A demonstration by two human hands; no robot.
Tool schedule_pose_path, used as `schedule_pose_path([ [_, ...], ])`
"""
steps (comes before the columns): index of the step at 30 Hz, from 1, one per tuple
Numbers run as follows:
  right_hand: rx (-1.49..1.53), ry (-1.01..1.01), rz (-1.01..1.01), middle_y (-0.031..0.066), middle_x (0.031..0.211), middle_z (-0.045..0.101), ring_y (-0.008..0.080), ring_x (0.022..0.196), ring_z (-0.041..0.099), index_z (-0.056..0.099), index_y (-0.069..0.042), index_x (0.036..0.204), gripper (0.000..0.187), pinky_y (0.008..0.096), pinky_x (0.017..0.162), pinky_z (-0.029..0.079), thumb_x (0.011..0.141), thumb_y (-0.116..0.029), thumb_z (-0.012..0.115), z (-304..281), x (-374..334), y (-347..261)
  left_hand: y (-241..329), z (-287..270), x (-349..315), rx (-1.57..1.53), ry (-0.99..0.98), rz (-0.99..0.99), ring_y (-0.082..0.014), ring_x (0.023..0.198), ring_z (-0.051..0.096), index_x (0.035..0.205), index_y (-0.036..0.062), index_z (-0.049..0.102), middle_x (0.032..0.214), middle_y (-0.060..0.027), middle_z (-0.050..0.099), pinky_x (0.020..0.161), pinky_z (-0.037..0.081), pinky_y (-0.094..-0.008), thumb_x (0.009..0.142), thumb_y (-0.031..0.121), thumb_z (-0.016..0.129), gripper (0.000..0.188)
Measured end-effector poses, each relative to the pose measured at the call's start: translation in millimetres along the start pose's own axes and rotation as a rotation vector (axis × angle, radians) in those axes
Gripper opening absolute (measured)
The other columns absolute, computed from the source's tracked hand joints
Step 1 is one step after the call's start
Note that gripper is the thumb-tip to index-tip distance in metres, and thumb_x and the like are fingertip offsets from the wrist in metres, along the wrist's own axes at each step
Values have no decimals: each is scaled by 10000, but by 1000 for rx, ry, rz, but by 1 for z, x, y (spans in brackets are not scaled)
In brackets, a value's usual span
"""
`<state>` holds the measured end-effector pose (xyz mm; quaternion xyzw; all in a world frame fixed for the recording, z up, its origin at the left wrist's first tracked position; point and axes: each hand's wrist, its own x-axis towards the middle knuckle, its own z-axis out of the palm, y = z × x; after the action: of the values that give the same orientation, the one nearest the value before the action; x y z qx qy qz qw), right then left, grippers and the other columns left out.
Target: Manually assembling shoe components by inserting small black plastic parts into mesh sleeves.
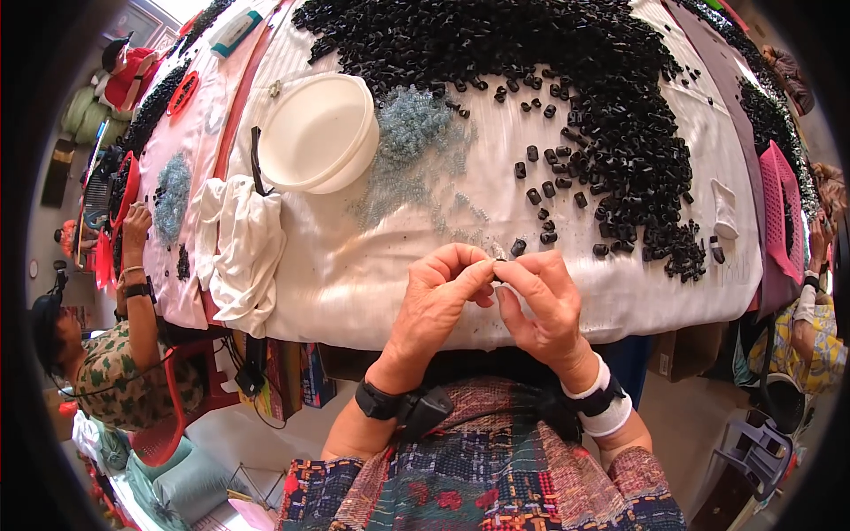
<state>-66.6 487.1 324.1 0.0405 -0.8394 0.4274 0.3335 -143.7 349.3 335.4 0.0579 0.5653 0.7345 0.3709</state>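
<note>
A long table (354,283) draped in white cloth filled the room under bright daylight; a red plastic chair (168,425) and a grey stool (753,451) stood on the pale floor (691,425).

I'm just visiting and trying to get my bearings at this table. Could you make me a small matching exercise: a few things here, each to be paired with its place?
Things:
1. white bowls
2. white cloth
3. heap of black caps
4. small black piece

Places:
A. pinched between left hand and right hand
B. draped over the table's left edge
C. far side of the table
D. beside the springs

Pairs: 1-D, 2-B, 3-C, 4-A
</note>
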Motion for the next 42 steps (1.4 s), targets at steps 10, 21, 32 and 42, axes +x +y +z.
schedule_pose_path([
  [10, -143, -18, -84, 117, 910, 601, 270, 743, 588, 616, 2, 1030, 384, 338, 617, 499, 657, 82, 664, 2, -3, 4, -4, 0, 1, -132, 9, 6, -81, 744, 597, 924, 11, 612, 820, -26, 627, 671, 508, -226, 893, 149, 601, 142],
  [21, 72, -15, 110, 160, 951, 606, 306, 819, 616, 598, 9, 1064, 393, 358, 696, 516, 686, 113, 634, 7, -5, 0, -5, 7, 2, -10, 107, 181, -59, 739, 545, 894, 16, 621, 826, 6, 601, 669, 476, -211, 869, 104, 631, 92],
  [32, 192, 24, 221, 100, 800, 632, 182, 695, 627, 616, -6, 967, 266, 271, 631, 505, 726, 93, 670, 0, -3, 8, 4, 0, 3, 89, 144, 160, -41, 789, 533, 971, 28, 632, 881, 10, 619, 714, 431, -197, 889, 118, 593, 128],
  [42, 784, -98, 695, 6, 818, 612, 51, 712, 562, 608, 1, 988, 144, 189, 635, 472, 844, 9, 612, -19, -8, 7, 17, -8, 8, 238, -203, 17, -59, 842, 571, 1003, 14, 630, 883, -21, 633, 734, 478, -226, 875, 73, 603, 143],
])
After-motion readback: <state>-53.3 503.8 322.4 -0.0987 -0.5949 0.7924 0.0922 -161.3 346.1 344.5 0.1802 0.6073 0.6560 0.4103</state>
